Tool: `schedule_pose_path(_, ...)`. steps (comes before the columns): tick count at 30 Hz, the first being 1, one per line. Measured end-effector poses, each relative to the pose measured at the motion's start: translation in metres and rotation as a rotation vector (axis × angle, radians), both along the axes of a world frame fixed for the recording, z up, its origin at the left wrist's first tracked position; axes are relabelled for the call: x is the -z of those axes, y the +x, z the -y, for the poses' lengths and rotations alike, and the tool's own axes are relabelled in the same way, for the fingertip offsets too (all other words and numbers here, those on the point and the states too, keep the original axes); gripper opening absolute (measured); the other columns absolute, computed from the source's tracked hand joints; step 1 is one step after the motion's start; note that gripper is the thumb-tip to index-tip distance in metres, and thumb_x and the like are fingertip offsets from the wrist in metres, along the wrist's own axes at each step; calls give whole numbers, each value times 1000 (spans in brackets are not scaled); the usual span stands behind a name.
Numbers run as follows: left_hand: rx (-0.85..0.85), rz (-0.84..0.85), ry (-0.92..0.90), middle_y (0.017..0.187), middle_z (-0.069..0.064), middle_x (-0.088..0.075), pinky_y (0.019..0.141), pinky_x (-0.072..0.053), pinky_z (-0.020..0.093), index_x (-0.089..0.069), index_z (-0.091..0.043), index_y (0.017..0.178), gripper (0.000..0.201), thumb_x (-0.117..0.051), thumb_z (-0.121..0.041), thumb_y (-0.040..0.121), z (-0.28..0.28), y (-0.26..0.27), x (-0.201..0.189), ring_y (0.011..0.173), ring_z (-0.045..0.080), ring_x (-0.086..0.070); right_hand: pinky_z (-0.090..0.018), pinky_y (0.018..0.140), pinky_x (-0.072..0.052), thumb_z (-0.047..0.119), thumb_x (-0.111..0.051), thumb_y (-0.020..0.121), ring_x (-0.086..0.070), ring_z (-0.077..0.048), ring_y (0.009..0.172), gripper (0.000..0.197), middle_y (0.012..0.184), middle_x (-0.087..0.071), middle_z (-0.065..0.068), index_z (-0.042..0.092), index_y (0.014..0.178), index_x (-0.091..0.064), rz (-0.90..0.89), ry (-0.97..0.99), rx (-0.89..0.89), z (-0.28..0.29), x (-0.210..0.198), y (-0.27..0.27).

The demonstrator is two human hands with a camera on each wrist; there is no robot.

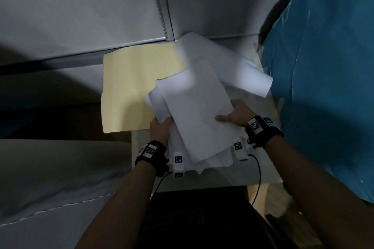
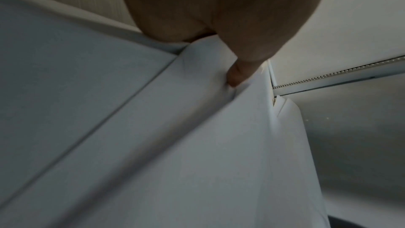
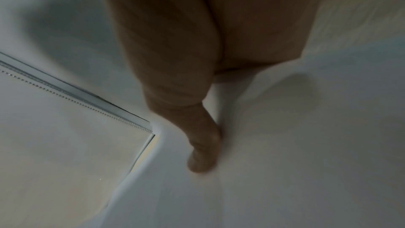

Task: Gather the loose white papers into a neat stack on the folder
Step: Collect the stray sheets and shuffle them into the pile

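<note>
A loose, fanned bundle of white papers [image 1: 194,111] is lifted between both hands, partly over the right part of a cream folder [image 1: 129,87] that lies open on the white surface. My left hand [image 1: 160,127] grips the bundle's left edge, thumb on top; the left wrist view shows the thumb [image 2: 238,74] pressed into the papers [image 2: 197,145]. My right hand [image 1: 232,116] pinches the right edge, thumb on the top sheet; the right wrist view shows that thumb [image 3: 203,153] on the papers [image 3: 285,162]. One sheet [image 1: 232,66] curls up at the far right.
A blue plastic-wrapped bulk [image 1: 327,87] stands close on the right. A white wall with a metal rail [image 1: 162,10] and ledge backs the folder. A pale padded surface [image 1: 50,178] lies at lower left. The white table edge [image 1: 222,180] is near my body.
</note>
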State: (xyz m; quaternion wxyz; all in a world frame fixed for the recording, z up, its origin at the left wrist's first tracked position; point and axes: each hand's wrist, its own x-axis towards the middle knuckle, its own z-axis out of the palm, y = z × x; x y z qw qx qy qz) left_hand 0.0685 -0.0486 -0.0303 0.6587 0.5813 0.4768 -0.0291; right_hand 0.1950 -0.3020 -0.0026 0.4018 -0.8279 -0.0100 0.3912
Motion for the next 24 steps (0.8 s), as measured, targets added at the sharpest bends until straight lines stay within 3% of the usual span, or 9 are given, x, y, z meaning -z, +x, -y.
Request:
schedule_pose_path(7,-41,-16,8,124,11,-71,101,-55,59,-66,-14,127,46,-71,-25,83,-1,-3,12,111,38,-69,-50,93,-60,10,-77,87,-73,-32,108,53,120,-74,-15,-1,136,-59,-346,830,513,-3,-49,-11)
schedule_pose_path(10,-5,-22,-46,117,17,-67,87,-56,43,-60,12,130,81,-73,-38,67,-1,-8,2,99,38,-67,-40,77,-63,27,-97,64,-77,-28,95,77,108,-77,-14,1,127,-61,-441,1002,449,-14,-73,-16)
schedule_pose_path(12,60,-173,-63,132,29,-60,93,-50,45,-53,16,139,62,-70,-19,91,0,-17,5,117,44,-62,-36,69,-64,36,-103,49,-78,-25,85,85,98,-79,-10,4,118,-66,-453,1029,402,-23,-79,-20)
schedule_pose_path(14,-47,-254,-46,144,27,-58,105,-47,41,-52,11,144,43,-57,-6,104,-6,-17,10,135,42,-55,-36,70,-64,31,-99,57,-78,-26,86,65,100,-79,-12,6,112,-74,-483,1049,407,-30,-76,-20)
schedule_pose_path(17,-94,-117,-101,110,15,-75,80,-57,32,-67,3,120,30,-60,-17,100,-8,-16,14,112,39,-65,-46,89,-62,4,-70,92,-74,-31,107,38,122,-74,-16,1,129,-65,-421,879,442,-32,-54,-12)
schedule_pose_path(18,-55,-163,-113,117,12,-74,74,-55,27,-65,-2,127,32,-58,-23,103,-11,-20,13,114,38,-62,-49,95,-60,1,-69,93,-72,-31,112,40,126,-72,-17,1,132,-63,-340,745,407,-29,-42,-7)
schedule_pose_path(21,212,-306,0,166,9,-33,111,-41,36,-20,-12,166,72,-59,-27,106,-13,-32,9,151,32,-37,-50,99,-57,9,-87,81,-70,-28,112,55,129,-70,-16,7,131,-65,-76,307,297,-6,-9,2)
schedule_pose_path(23,43,-214,-119,158,11,-47,110,-43,40,-43,-9,156,53,-56,-26,108,-15,-23,15,143,34,-48,-47,102,-54,13,-91,77,-65,-29,118,66,131,-68,-12,8,136,-62,29,92,183,11,5,4)
schedule_pose_path(24,78,-129,8,142,13,-63,103,-51,44,-59,-6,141,40,-60,-23,105,-13,-18,14,129,36,-60,-42,102,-52,13,-91,77,-63,-27,118,68,131,-67,-10,8,138,-60,65,34,132,19,10,3)
